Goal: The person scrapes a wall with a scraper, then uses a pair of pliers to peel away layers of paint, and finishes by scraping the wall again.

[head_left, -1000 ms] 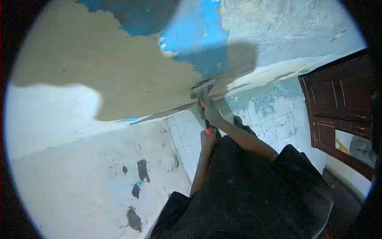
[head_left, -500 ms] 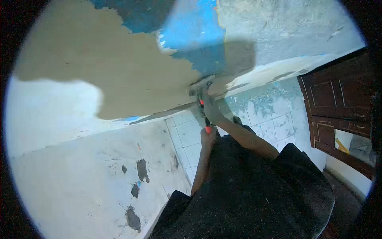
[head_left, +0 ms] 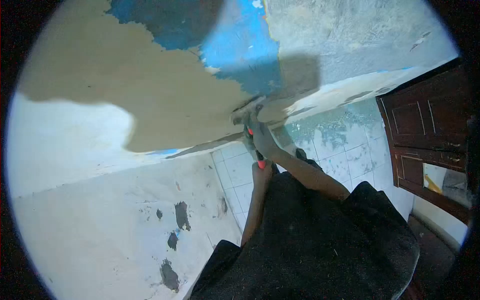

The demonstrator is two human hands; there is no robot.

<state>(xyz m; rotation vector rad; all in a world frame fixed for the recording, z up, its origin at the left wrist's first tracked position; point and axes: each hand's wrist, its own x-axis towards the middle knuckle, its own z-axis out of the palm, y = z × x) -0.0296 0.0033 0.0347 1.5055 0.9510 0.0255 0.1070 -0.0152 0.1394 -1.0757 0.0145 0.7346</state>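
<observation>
Against a second ago, I see the scraper (head_left: 248,116) blade sits slightly further left along the wall (head_left: 150,95), at the edge of the tan patch (head_left: 125,85). My right hand (head_left: 262,140) is closed around its red handle near the blade; my left hand (head_left: 262,172) grips the handle's lower end. Blue paint (head_left: 240,45) lies above the blade; the tiled floor (head_left: 345,150) below is open, with the door (head_left: 425,125) well apart.

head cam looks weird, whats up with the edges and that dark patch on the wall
Head view: a fisheye lens bends the wall and the tiled floor, with a black vignette ringing the frame. The dark patch is a shadow cast just above the scraper, which both hands grip. Left side glares pale; detail is soft.
</observation>
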